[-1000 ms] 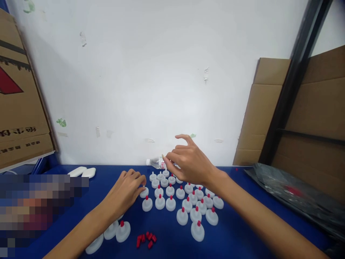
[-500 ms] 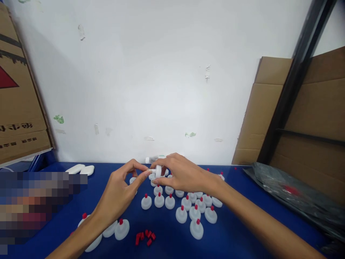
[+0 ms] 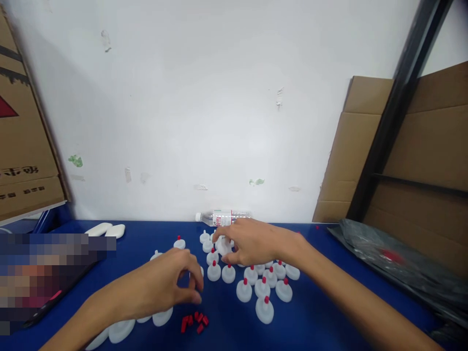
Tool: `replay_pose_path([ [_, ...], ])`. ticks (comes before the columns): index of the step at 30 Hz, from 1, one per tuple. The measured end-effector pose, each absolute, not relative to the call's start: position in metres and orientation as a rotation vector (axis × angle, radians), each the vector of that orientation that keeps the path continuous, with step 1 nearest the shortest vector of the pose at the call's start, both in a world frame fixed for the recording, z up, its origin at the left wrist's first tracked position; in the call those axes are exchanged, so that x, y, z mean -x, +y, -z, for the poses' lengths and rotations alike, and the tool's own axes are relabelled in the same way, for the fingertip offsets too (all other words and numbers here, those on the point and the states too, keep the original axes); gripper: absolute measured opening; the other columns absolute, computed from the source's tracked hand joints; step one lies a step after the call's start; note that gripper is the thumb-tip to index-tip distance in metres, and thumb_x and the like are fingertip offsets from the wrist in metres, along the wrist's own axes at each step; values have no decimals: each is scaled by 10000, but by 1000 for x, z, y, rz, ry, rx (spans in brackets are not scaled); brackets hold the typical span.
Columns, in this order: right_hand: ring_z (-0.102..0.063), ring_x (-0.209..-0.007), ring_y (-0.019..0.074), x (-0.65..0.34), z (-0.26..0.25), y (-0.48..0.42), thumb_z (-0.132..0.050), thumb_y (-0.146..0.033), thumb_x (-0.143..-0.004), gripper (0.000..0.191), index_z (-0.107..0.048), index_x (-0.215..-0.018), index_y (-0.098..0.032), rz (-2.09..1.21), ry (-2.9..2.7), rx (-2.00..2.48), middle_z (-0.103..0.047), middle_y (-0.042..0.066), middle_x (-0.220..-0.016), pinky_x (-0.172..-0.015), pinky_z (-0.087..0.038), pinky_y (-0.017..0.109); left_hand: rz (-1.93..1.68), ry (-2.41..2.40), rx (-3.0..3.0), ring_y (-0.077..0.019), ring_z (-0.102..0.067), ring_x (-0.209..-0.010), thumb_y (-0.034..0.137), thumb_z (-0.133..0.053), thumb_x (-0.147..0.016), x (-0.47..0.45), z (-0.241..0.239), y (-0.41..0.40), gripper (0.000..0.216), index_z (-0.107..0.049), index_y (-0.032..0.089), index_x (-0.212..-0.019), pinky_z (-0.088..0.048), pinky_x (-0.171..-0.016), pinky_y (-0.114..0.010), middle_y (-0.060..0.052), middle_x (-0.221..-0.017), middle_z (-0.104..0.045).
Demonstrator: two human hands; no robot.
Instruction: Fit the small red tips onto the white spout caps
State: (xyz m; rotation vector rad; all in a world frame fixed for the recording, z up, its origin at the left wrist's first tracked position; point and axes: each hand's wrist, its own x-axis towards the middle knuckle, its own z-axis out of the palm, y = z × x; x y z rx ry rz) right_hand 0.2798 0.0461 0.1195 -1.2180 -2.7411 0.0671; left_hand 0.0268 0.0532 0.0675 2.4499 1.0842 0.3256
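Note:
My left hand [image 3: 168,280] hovers over the blue table with its thumb and fingers apart, holding nothing. Just below its fingertips lies a small pile of red caps [image 3: 200,321]. In the fingers of my right hand [image 3: 252,243] is a white domed plastic piece [image 3: 224,247], partly covered by those fingers. Around and below this hand stand several similar white pieces with red-capped tips, such as one white domed piece [image 3: 264,310] at the front. A few at the back, including a white piece [image 3: 204,237], show bare white tips. My left forearm hides part of others.
A clear plastic bottle [image 3: 223,218] lies against the white wall. Two white oval objects [image 3: 106,229] sit at the back left of the blue table [image 3: 310,317]. A grey plastic bag [image 3: 387,263] lies right, beside cardboard [image 3: 340,151]. A cardboard box [image 3: 25,141] stands left.
My hands have parted. The left one moved down and left, opening above the red caps. The right one lowered slightly with the white piece towards the others, uncovering more of the bottle.

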Motion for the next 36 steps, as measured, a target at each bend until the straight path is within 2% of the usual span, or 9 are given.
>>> replay_pose_path([
  [3,-654,-792,232,-280,-117,46,-753,-344,-859,482,-583,-1288,-200,-121,-2751,1249,-669,-14,-695,-590,-427,295,-214,1068,-2430,-222,-679,-982,352,-814,-783,-28,-62,47,90,-792,367,-868,-493,-787,-285,43,-960,-759],
  [10,-631,-744,222,-280,-116,48,-763,-444,-858,372,-625,-1094,-192,-109,-2744,1253,-652,2,-732,-561,-403,301,-147,995,-2431,-207,-699,-938,280,-741,-835,-38,-62,45,96,-798,345,-793,-494,-764,-283,42,-900,-771],
  [14,-641,-790,219,-280,-118,49,-782,-436,-860,347,-640,-1069,-198,-49,-2713,1208,-712,33,-863,-614,-419,308,-344,1066,-2454,-201,-664,-804,338,-664,-889,-41,-68,50,135,-775,310,-817,-460,-706,-299,25,-820,-748],
  [16,-655,-867,227,-281,-119,49,-767,-379,-885,311,-642,-1110,-205,1,-2681,1183,-733,55,-987,-662,-427,313,-509,1128,-2428,-190,-646,-725,390,-600,-933,-42,-72,54,207,-756,287,-845,-448,-665,-300,18,-783,-737],
  [18,-662,-897,224,-282,-120,50,-738,-315,-911,283,-636,-1156,-214,50,-2634,1173,-737,60,-1047,-679,-422,310,-689,1176,-2361,-185,-661,-727,428,-566,-956,-43,-74,58,241,-739,279,-879,-459,-648,-288,16,-816,-751],
  [22,-641,-743,179,-282,-122,49,-706,-304,-942,301,-615,-1215,-219,113,-2537,1182,-733,22,-904,-616,-387,290,-952,1220,-2178,-200,-706,-814,506,-589,-943,-44,-75,64,277,-739,274,-918,-492,-588,-256,-6,-951,-781],
  [26,-597,-648,160,-278,-124,46,-730,-349,-925,299,-617,-1166,-211,141,-2484,1192,-692,-14,-765,-565,-345,277,-1054,1183,-2033,-150,-630,-603,596,-620,-906,-45,-76,61,374,-745,244,-920,-492,-495,-247,-30,-930,-784],
  [30,-579,-622,151,-273,-123,43,-748,-347,-909,278,-616,-1122,-225,160,-2471,1184,-686,-22,-766,-563,-334,272,-1119,1147,-1939,-118,-548,-507,627,-654,-868,-48,-79,59,424,-747,219,-930,-471,-454,-238,-48,-890,-786],
  [36,-581,-628,154,-268,-121,43,-755,-342,-909,270,-613,-1099,-215,172,-2422,1174,-700,-4,-808,-569,-332,279,-1160,1097,-1858,-144,-612,-557,627,-685,-844,-47,-80,60,437,-749,202,-923,-464,-453,-226,-69,-848,-795],
])
